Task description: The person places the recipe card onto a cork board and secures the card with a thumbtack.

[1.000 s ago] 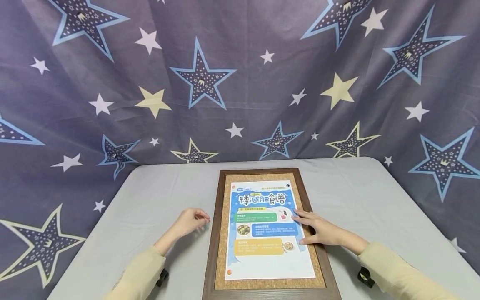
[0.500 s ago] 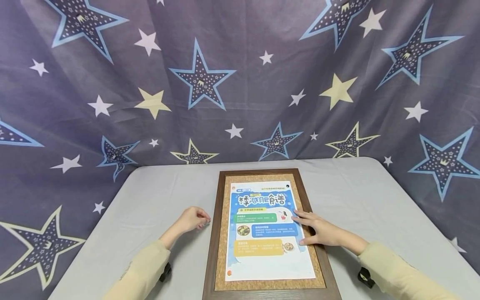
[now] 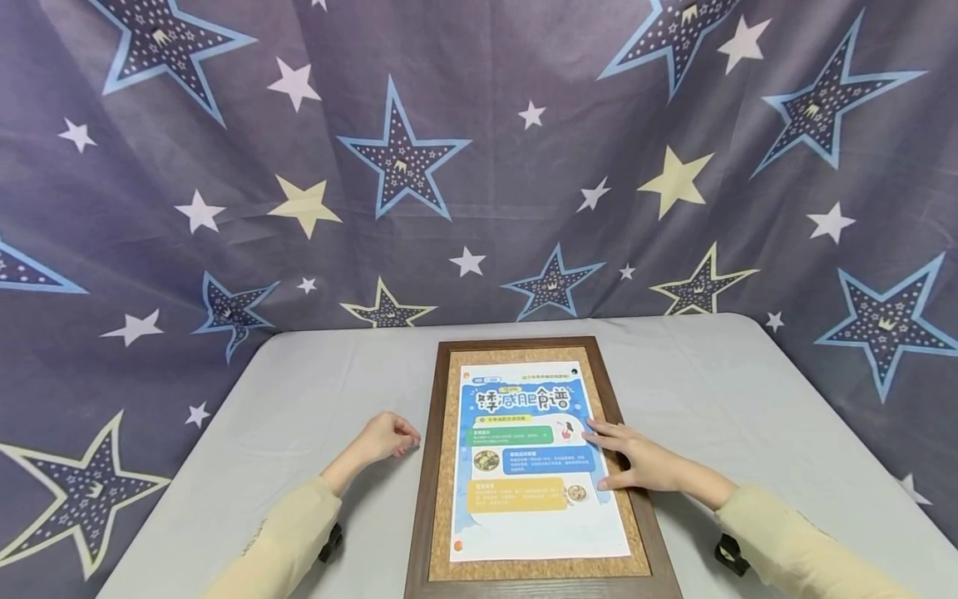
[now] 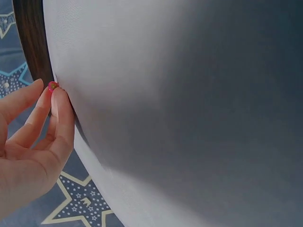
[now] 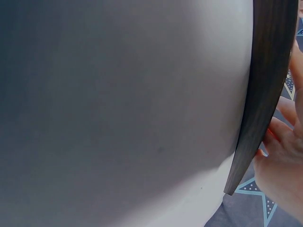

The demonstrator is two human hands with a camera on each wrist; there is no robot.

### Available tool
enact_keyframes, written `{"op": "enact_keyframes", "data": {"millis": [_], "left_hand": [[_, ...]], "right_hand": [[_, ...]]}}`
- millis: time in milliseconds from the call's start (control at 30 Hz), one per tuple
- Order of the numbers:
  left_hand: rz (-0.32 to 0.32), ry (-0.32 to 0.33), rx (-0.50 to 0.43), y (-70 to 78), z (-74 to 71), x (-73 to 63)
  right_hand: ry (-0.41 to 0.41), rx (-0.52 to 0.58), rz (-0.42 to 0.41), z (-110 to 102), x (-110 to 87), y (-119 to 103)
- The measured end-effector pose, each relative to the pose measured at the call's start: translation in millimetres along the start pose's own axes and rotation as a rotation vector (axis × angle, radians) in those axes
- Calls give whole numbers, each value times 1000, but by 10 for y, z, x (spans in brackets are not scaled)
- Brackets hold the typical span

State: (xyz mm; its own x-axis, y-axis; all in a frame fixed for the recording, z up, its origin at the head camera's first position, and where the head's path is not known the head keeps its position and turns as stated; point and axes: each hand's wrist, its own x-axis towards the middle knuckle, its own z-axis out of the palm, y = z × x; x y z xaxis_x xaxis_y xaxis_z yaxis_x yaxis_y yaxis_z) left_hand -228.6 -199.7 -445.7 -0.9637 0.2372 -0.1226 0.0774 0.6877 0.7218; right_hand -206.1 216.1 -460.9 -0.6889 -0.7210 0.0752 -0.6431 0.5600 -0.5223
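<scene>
A small pushpin (image 4: 53,86) with a pink-red head is pinched between thumb and fingertips of my left hand (image 3: 385,437), just left of the wooden frame. It is too small to make out in the head view. My right hand (image 3: 644,460) lies across the frame's right side, its fingers spread and fingertips on the right edge of a printed poster (image 3: 546,537). The poster lies on a framed cork board (image 3: 539,569). Orange pins sit at its top left and bottom left (image 3: 458,546), and a black pin (image 3: 575,371) at the top right.
The board's dark wooden frame (image 3: 655,541) stands on a table with a pale grey cloth (image 3: 711,391). Behind and beside the table hangs a purple-grey curtain (image 3: 494,166) with stars. Black wrist devices (image 3: 731,555) show below both sleeves.
My left forearm and wrist have shifted slightly inward and forward, while the fingers stay beside the frame. The right hand and the board have kept their places.
</scene>
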Motion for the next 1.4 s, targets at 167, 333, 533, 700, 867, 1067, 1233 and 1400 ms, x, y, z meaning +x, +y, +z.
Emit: {"op": "enact_keyframes", "data": {"millis": [167, 333, 533, 700, 867, 1067, 1233, 1400], "left_hand": [[10, -10, 9, -9, 7, 12], [17, -14, 14, -23, 14, 23], [26, -19, 7, -42, 18, 38], [13, -14, 8, -42, 26, 36], [-13, -7, 11, -64, 45, 43], [-11, -5, 4, -71, 48, 44], [-7, -4, 3, -49, 36, 41], [4, -8, -6, -54, 30, 44]], "right_hand": [[-4, -4, -3, -1, 3, 2], [-6, 0, -4, 0, 2, 6], [0, -4, -7, 5, 0, 10], [0, -5, -6, 6, -2, 9], [-5, -5, -1, 11, -6, 5], [1, 0, -3, 14, -6, 9], [3, 1, -3, 17, 0, 19], [3, -4, -2, 17, 2, 29]]}}
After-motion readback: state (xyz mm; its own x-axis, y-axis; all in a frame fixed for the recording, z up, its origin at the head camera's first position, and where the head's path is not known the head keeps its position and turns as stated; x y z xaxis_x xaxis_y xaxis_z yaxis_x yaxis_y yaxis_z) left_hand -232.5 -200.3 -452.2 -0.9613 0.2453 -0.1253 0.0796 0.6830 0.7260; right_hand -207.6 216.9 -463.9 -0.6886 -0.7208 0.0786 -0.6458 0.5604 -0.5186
